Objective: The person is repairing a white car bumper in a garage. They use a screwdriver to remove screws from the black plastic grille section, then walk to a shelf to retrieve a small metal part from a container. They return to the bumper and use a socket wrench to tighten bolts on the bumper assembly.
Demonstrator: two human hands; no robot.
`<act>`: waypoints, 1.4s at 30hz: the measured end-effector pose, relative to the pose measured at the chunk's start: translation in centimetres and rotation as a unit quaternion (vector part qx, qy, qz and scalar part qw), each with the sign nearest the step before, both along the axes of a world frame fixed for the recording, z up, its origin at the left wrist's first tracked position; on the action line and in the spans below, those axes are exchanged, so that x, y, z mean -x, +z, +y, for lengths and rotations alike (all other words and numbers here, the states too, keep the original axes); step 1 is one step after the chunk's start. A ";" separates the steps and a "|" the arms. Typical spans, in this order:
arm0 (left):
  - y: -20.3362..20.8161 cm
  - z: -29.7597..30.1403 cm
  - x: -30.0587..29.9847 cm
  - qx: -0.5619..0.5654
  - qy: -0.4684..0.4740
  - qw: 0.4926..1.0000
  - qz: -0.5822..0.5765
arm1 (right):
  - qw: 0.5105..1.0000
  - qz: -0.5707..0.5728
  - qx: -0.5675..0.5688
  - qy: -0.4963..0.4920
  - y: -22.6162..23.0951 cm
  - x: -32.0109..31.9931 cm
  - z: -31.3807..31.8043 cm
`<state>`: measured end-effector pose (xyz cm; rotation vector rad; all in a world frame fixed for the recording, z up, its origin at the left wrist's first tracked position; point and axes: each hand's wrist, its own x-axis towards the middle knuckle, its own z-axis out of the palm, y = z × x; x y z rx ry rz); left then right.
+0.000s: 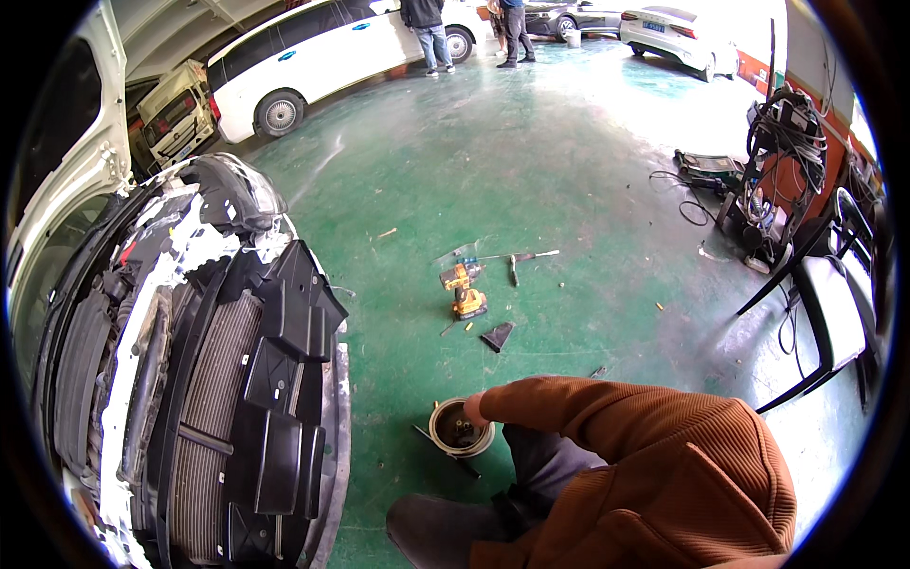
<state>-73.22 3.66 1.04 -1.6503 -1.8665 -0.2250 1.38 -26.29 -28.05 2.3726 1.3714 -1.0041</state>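
Note:
My right arm, in a brown corduroy sleeve (588, 417), reaches across toward a round, light-rimmed bucket (437, 444) on the green floor. At the bucket's right rim is my right hand (475, 409), its fingers dipping inside and mostly hidden, so I cannot make out whether they grip anything. Small metal pieces (462, 431), perhaps bolts or clips, lie in the bottom. A dark bar-like piece (464, 466) lies on the floor against the bucket's near side. My left hand does not show. My bent knee (431, 531) in dark trousers is just nearer than the bucket.
To the left stands a car front with its bumper off, showing a radiator (213, 436) and black plastic panels (275, 379). Ahead lie a yellow cordless drill (464, 292), a T-handle wrench (515, 266) and a black plastic piece (497, 336). A chair (829, 308) and cable-draped equipment (787, 152) stand right.

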 end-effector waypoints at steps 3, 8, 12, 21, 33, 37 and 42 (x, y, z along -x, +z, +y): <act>-0.7 0.2 0.2 -0.005 -0.006 0.999 -0.053 | 1.000 0.003 -0.001 -0.019 0.4 -0.2 -0.3; -1.1 0.6 0.2 -0.027 -0.022 0.999 -0.019 | 0.999 0.028 0.017 -0.007 -0.2 -0.7 -0.4; 1.5 -1.4 1.7 -0.100 -0.090 0.990 -0.046 | 0.998 -0.005 -0.040 0.058 1.8 0.7 0.9; 4.8 0.5 -1.4 -0.047 -0.066 0.995 0.050 | 0.936 -0.072 -0.295 -0.181 5.4 -1.2 -1.9; 4.6 0.7 -0.9 -0.055 -0.073 0.995 0.031 | 0.980 0.019 -0.154 -0.127 6.6 -1.2 -0.7; 4.4 1.2 0.6 -0.040 -0.066 0.996 0.049 | 0.975 0.050 -0.194 -0.091 13.6 1.1 -1.0; 4.9 1.8 1.2 -0.027 -0.046 0.996 0.073 | 0.933 0.078 -0.335 -0.106 17.1 3.7 -3.8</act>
